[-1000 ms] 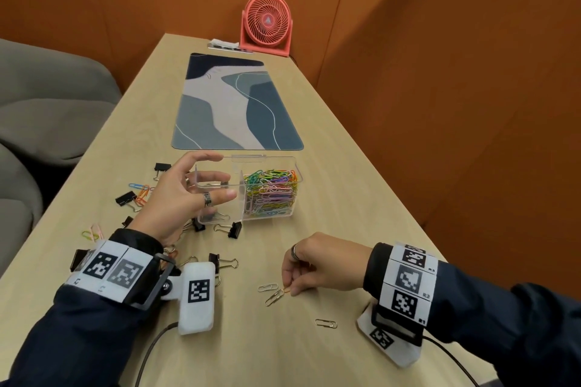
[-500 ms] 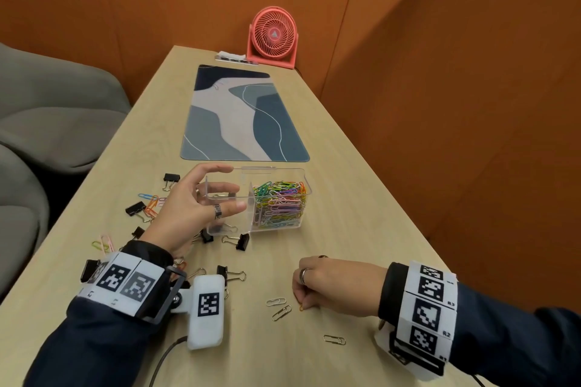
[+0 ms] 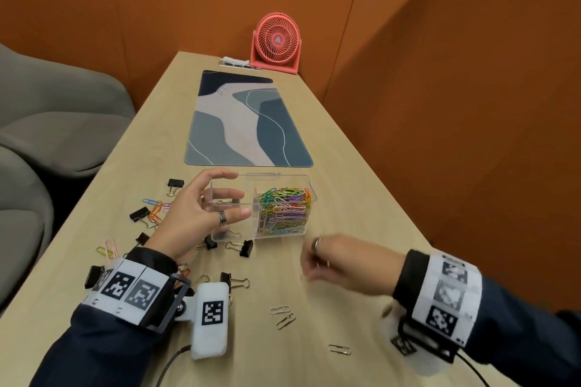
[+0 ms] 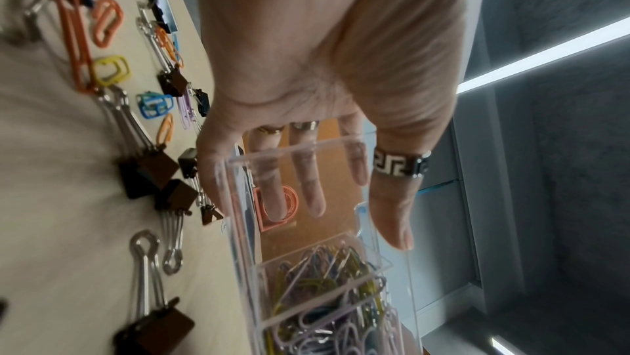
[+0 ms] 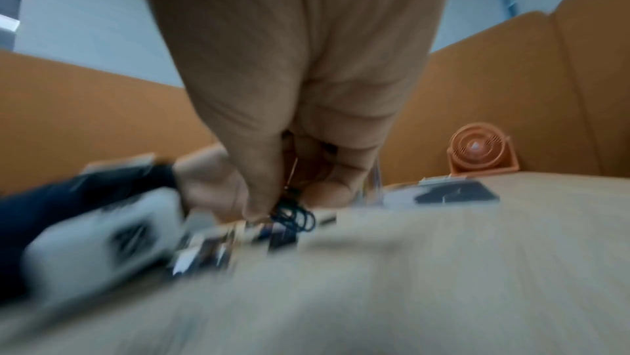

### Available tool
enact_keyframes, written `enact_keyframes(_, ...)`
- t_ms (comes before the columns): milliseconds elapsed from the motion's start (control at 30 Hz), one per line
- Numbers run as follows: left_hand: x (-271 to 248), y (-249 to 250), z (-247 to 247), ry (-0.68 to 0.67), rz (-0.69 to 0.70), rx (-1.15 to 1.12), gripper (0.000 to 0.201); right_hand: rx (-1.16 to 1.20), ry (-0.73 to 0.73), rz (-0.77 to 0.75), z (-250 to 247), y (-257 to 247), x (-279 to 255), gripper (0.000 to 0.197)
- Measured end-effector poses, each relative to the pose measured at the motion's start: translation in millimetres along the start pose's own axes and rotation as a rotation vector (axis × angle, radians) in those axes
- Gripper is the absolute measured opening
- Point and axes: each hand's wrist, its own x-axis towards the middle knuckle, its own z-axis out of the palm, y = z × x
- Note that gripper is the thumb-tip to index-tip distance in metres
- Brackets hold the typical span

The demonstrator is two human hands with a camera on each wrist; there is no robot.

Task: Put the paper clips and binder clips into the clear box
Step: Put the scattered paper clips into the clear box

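Note:
The clear box (image 3: pixel 276 175) stands mid-table, its right compartment full of coloured paper clips (image 3: pixel 284 209). My left hand (image 3: pixel 229 193) grips the box's left end, thumb on the front wall and fingers round the back; the left wrist view shows the fingers (image 4: pixel 307 185) through the clear box (image 4: pixel 238 226). My right hand (image 3: pixel 317 264) is blurred, off the table below the box's right corner. In the right wrist view my right hand (image 5: pixel 283 185) pinches a thin orange paper clip (image 5: pixel 294 169). Silver paper clips (image 3: pixel 279 310) and black binder clips (image 3: pixel 245 248) lie loose.
More binder clips (image 3: pixel 140 214) and coloured paper clips (image 3: pixel 155 207) are scattered left of the box. A patterned desk mat (image 3: pixel 245 122) lies behind it, a pink fan (image 3: pixel 276 41) at the far end. Grey chairs (image 3: pixel 47 122) stand left; an orange wall (image 3: pixel 440 135) runs along the right.
My right hand has risen off the table beside the silver clips, fingers pinched, and moved up toward the box. My left hand has kept its hold on the box.

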Motion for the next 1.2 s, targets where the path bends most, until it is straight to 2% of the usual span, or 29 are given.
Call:
enact_keyframes(133, 0.5, -1.8, 2.3, -0.016, -0.013, -0.009, 0.057, 0.031, 0.372, -0.054, -48.6, -6.7, 18.1, 0.004)
enact_keyframes(233, 0.1, -3.1, 3.3, -0.036, -0.015, -0.005, 0.058, 0.026, 0.495, -0.035, -61.7, -14.6, 43.7, 0.002)
enact_keyframes(467, 0.2, -3.2, 4.4, -0.028, 0.000, -0.014, 0.058, -0.199, 0.405, 0.037, -51.3, -22.5, 69.7, 0.016)
enact_keyframes(767, 2.2, -5.4, 3.0, -0.027, -0.005, 0.001, 0.063, -0.246, 0.344, 0.040, -50.0, -22.5, 60.2, 0.030)
enact_keyframes(967, 0.3, -3.0, 4.4, -0.026, 0.004, -0.001, 0.058, -0.321, 0.320, 0.077, -48.6, -17.8, 59.9, 0.029)
enact_keyframes(1200, 1.4, -4.6, 3.7, -0.019, -0.007, -0.009, 0.062, -0.505, 0.273, -0.007, -42.9, -15.2, 64.6, 0.043)
